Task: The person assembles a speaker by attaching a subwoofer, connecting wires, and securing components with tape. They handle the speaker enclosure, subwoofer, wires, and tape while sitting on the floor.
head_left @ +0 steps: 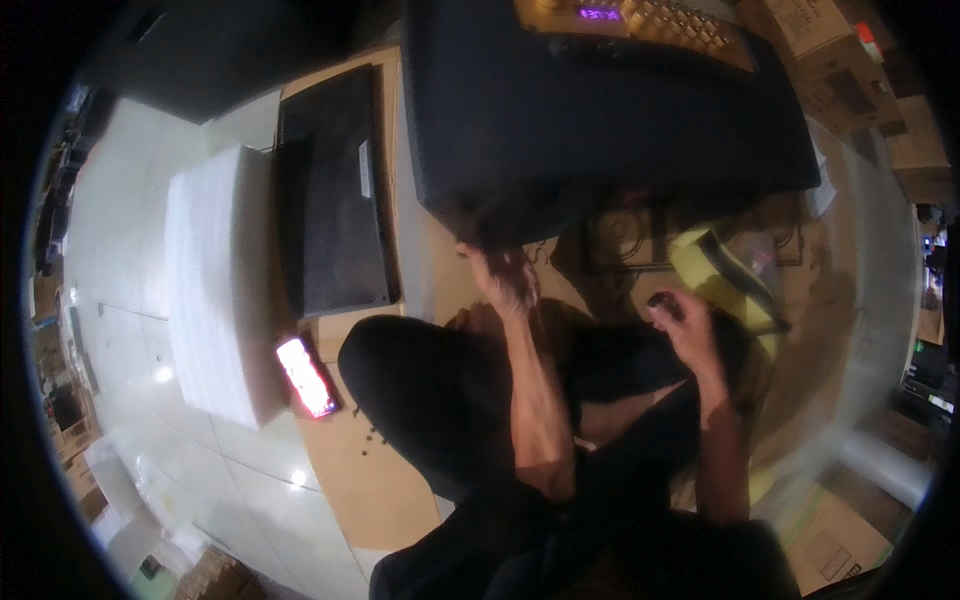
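Observation:
A large black speaker cabinet (600,130) with a gold control panel (650,28) and a lit purple display fills the top of the view. My left hand (505,278) reaches to its lower edge near the left corner. Its fingers are blurred and partly in shadow at that edge, so their grip cannot be made out. My right hand (690,325) is closed, pinching a small dark piece (662,302) between thumb and fingers, apart from the cabinet. Beyond it lies a curved yellow piece with a black band (725,270).
Cardboard (375,500) lies beneath, with small dark bits (370,437) scattered on it. A lit phone (306,378) rests by my left knee. Left of the cabinet are a flat black panel (335,200) and a white foam block (215,290). Cartons (840,80) stand at the far right.

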